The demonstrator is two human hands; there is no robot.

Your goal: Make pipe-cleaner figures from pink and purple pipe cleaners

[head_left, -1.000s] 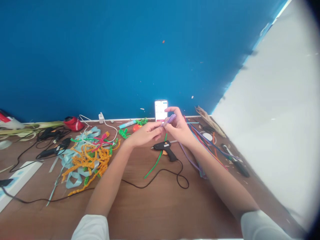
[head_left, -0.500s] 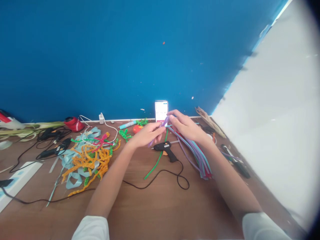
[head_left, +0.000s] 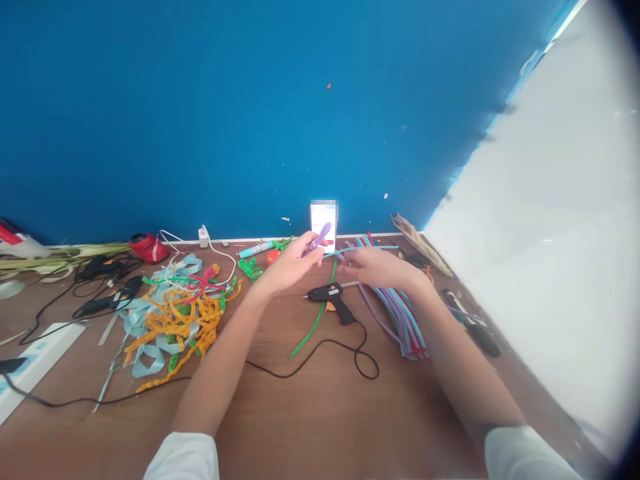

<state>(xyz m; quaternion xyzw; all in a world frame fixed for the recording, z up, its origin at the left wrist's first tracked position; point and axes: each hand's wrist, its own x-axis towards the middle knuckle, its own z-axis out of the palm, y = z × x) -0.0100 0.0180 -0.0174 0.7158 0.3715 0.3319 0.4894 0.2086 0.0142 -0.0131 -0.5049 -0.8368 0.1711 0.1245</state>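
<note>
My left hand (head_left: 296, 261) is closed around a bent purple pipe cleaner (head_left: 324, 232), whose fuzzy loop sticks up past the fingers in front of the phone. My right hand (head_left: 375, 268) hovers just to the right, its fingers slightly curled and apart, with nothing visible between them. Behind it a light-blue pipe cleaner (head_left: 385, 247) runs across toward the left fingertips. A bundle of purple, blue and pink pipe cleaners (head_left: 400, 320) lies under the right wrist. Below the hands rests a black glue gun (head_left: 330, 293) across a green pipe cleaner (head_left: 310, 337).
A lit phone (head_left: 323, 215) leans against the blue wall. On the left are tangled orange pipe cleaners (head_left: 185, 317), light-blue ribbon (head_left: 150, 357) and a white power strip (head_left: 37, 363). A dark-handled tool (head_left: 483, 337) lies right. The glue gun's cord (head_left: 300, 373) curls across the table.
My right hand has come away from the purple pipe cleaner and dropped lower. The purple pipe cleaner now points up from my left hand, which has tilted slightly upward.
</note>
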